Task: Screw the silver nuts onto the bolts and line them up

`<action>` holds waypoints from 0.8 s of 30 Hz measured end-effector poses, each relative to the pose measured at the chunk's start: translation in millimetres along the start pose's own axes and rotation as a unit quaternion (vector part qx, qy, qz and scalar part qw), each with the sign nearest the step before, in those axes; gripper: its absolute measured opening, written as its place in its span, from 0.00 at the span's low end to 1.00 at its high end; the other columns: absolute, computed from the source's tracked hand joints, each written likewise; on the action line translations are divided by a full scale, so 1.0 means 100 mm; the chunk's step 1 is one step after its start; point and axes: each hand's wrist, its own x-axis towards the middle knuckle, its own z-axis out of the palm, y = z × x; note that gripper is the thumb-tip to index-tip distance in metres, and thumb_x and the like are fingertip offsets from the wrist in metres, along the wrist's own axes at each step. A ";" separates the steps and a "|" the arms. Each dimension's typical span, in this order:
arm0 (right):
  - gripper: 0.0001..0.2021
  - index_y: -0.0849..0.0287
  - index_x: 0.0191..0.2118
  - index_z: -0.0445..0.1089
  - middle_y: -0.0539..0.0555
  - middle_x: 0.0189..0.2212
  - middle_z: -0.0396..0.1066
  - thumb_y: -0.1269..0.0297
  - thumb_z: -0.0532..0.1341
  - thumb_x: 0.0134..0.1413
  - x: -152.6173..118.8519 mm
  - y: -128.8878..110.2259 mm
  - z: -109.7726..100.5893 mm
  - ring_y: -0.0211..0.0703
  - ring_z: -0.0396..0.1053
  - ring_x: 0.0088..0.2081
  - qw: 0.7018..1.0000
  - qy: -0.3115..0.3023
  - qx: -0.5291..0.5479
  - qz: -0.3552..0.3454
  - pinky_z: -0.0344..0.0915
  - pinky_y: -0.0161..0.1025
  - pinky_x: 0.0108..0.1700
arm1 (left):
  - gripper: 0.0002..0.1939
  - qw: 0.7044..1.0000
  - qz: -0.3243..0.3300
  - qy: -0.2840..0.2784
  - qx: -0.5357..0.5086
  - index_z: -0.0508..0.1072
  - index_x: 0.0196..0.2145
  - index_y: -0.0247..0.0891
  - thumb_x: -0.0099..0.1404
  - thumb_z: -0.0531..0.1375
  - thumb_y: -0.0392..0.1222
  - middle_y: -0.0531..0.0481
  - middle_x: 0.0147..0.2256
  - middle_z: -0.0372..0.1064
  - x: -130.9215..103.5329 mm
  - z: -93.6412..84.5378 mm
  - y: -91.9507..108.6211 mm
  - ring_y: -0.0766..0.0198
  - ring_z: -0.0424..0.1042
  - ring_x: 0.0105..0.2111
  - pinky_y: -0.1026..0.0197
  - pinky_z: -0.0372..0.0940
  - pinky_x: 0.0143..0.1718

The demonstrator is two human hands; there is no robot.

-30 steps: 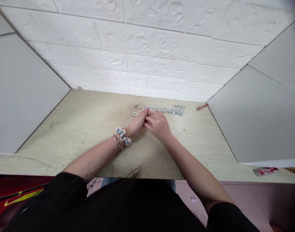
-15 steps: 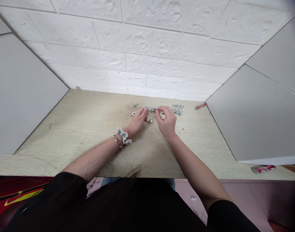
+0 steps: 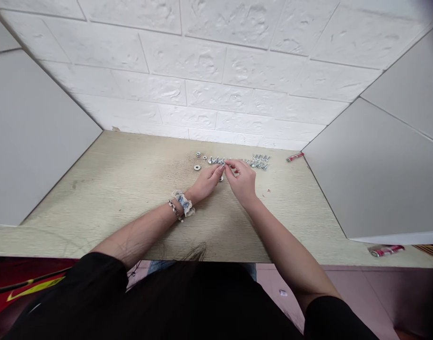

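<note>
My left hand (image 3: 205,183) and my right hand (image 3: 243,182) meet over the wooden tabletop, thumbs and fingertips pinched together. Whatever small piece lies between the fingertips is too hidden to name. Just behind them runs a row of silver bolts (image 3: 211,160) standing on their heads, partly covered by my fingers. Below the fingertips, a metal piece with a round base (image 3: 221,179) shows only in part. Left of my left hand lie a flat washer (image 3: 197,167), a small nut (image 3: 204,157) and a taller nut-like piece (image 3: 198,154).
More silver bolts (image 3: 261,158) lie grouped to the right of my right hand. A red battery (image 3: 295,157) rests by the right panel, another red battery (image 3: 386,250) near the front right edge. White brick wall (image 3: 202,115) closes off the back; grey panels (image 3: 386,179) flank the sides.
My right hand has shifted slightly left and my left hand slightly right and down, so their fingertips now meet. Bolts at the row's left end now show more clearly.
</note>
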 end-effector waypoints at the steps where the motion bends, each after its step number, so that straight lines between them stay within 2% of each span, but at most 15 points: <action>1: 0.09 0.56 0.35 0.74 0.54 0.34 0.74 0.63 0.56 0.55 0.00 0.00 0.00 0.43 0.70 0.37 1.000 -0.001 0.002 0.003 0.69 0.43 0.41 | 0.26 1.000 -0.002 0.003 -0.001 0.58 0.22 0.38 0.66 0.45 0.61 0.54 0.19 0.55 0.00 0.00 -0.01 0.67 0.56 0.23 0.62 0.53 0.27; 12: 0.10 0.56 0.35 0.75 0.54 0.34 0.75 0.64 0.56 0.53 0.02 -0.01 -0.01 0.42 0.71 0.36 0.999 -0.026 0.020 0.009 0.69 0.41 0.40 | 0.26 1.000 -0.009 0.008 0.025 0.59 0.24 0.38 0.65 0.44 0.62 0.54 0.20 0.55 0.00 -0.01 -0.03 0.67 0.56 0.24 0.62 0.54 0.28; 16: 0.11 0.57 0.34 0.75 0.54 0.33 0.75 0.59 0.57 0.54 0.04 -0.03 -0.05 0.42 0.71 0.36 0.995 -0.039 0.066 0.060 0.68 0.39 0.36 | 0.24 0.999 -0.009 0.011 0.034 0.60 0.23 0.38 0.66 0.46 0.60 0.53 0.20 0.56 -0.01 -0.01 -0.03 0.66 0.57 0.24 0.62 0.55 0.29; 18: 0.12 0.58 0.33 0.74 0.53 0.31 0.75 0.56 0.58 0.53 0.05 -0.03 -0.05 0.41 0.71 0.34 0.988 -0.043 0.106 0.105 0.68 0.38 0.35 | 0.23 0.999 -0.001 0.010 0.039 0.62 0.24 0.37 0.66 0.48 0.57 0.52 0.22 0.59 -0.01 -0.01 -0.01 0.64 0.60 0.26 0.61 0.57 0.32; 21: 0.13 0.58 0.34 0.73 0.52 0.29 0.75 0.54 0.60 0.50 0.06 -0.02 -0.03 0.40 0.70 0.31 0.973 -0.051 0.156 0.162 0.68 0.38 0.34 | 0.19 1.000 0.022 -0.006 0.016 0.69 0.31 0.35 0.66 0.50 0.54 0.48 0.30 0.68 0.00 0.00 0.02 0.60 0.66 0.34 0.59 0.59 0.39; 24: 0.12 0.59 0.33 0.73 0.51 0.29 0.75 0.56 0.61 0.48 0.08 -0.01 -0.02 0.39 0.70 0.30 0.964 -0.070 0.181 0.180 0.68 0.37 0.34 | 0.17 0.999 0.030 -0.014 -0.009 0.71 0.37 0.35 0.65 0.52 0.51 0.45 0.37 0.71 0.00 0.00 0.04 0.58 0.67 0.40 0.59 0.59 0.45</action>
